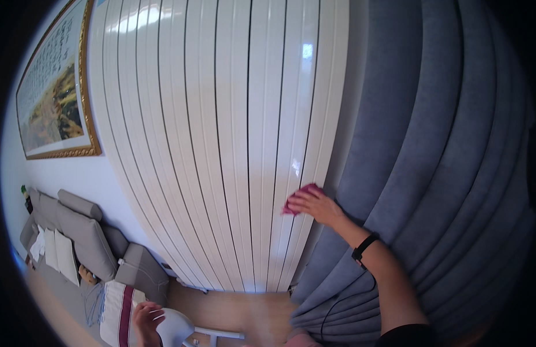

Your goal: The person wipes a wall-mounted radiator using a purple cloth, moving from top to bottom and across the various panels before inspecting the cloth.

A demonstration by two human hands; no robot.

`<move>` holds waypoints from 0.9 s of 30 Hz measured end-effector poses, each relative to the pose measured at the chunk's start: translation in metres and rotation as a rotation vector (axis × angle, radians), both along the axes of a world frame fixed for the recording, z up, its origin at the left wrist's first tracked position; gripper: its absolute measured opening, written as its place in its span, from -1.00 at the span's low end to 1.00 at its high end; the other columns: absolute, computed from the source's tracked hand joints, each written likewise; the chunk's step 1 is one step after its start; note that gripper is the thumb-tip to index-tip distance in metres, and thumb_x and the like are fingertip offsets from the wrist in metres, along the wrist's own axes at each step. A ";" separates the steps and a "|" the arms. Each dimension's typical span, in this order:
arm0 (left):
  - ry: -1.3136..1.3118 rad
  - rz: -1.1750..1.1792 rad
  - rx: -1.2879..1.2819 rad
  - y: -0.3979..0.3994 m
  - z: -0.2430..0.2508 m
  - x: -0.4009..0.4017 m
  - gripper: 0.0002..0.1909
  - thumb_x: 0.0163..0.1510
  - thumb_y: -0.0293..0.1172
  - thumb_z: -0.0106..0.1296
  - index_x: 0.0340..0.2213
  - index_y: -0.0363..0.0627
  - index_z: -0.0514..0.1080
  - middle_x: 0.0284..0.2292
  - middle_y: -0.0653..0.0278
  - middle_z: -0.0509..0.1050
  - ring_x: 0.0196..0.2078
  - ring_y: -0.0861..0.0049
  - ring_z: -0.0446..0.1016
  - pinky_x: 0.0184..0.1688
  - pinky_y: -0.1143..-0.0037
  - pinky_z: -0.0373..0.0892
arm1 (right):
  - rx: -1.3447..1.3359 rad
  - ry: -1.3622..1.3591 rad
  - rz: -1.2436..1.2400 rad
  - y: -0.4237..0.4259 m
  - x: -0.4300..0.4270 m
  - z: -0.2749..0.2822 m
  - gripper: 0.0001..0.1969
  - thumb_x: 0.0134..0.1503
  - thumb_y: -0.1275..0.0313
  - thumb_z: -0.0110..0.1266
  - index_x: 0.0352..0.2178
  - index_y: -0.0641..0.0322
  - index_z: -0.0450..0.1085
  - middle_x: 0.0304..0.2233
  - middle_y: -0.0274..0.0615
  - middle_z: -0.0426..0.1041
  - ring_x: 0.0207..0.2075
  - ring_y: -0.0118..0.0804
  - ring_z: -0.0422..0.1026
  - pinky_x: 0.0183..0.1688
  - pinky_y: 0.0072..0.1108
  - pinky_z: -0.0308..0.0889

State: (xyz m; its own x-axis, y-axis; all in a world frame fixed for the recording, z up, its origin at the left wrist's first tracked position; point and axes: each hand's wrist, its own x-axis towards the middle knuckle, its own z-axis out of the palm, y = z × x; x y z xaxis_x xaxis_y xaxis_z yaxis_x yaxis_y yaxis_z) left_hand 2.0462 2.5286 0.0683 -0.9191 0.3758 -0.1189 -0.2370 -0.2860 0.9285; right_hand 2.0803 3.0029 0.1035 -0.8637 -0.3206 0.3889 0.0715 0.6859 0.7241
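Note:
A tall white panel radiator [233, 130] with upright slats fills the middle of the view. My right hand [318, 207] presses a crumpled magenta cloth [290, 211] flat against its right-hand slats, fingers spread over the fabric. A black band [365, 248] circles my right forearm. Low on the left, my left hand [147, 319] is raised with loosely bent fingers and nothing visible in it. Right beside it are a white rounded object [176, 327] and a white fabric piece [114, 308] with a maroon stripe; contact with either is unclear.
Long grey-blue curtains [389, 143] hang along the right, close to the radiator's edge. A dark cord [328, 313] runs over their lower folds. A grey sofa [83, 236] with cushions stands left, below a gold-framed picture [91, 141]. White metal bars [222, 334] lie low over the wooden floor [233, 306].

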 end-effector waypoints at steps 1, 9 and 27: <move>0.002 0.059 -0.027 -0.009 0.005 -0.002 -0.77 -0.08 -0.29 -0.23 -0.39 -0.16 0.27 -0.44 0.28 0.34 -0.35 0.49 0.34 -0.32 0.54 0.27 | -0.032 0.094 0.012 -0.002 -0.007 0.024 -0.50 -0.17 0.51 -0.26 -0.10 -0.13 0.02 -0.03 -0.46 -0.04 -0.01 -0.40 -0.06 0.01 -0.42 -0.19; 0.104 0.112 0.056 0.009 0.007 -0.040 -0.83 -0.15 -0.32 -0.22 -0.53 -0.17 0.24 -0.58 0.30 0.31 -0.55 0.61 0.30 -0.49 0.65 0.24 | -0.125 0.902 0.211 -0.005 -0.043 0.246 -0.65 -0.06 0.43 -0.30 -0.16 0.00 0.12 -0.07 -0.26 0.05 -0.02 -0.17 -0.02 -0.03 -0.29 -0.16; -0.067 -0.020 -0.127 0.093 0.011 -0.025 -0.81 -0.11 -0.36 -0.24 -0.46 -0.22 0.25 -0.46 0.23 0.34 -0.37 0.55 0.32 -0.29 0.59 0.22 | 0.092 -0.204 0.295 -0.100 -0.061 -0.180 -0.51 -0.12 0.43 -0.31 -0.06 0.02 -0.05 -0.01 -0.48 -0.08 0.01 -0.58 -0.11 0.01 -0.69 -0.21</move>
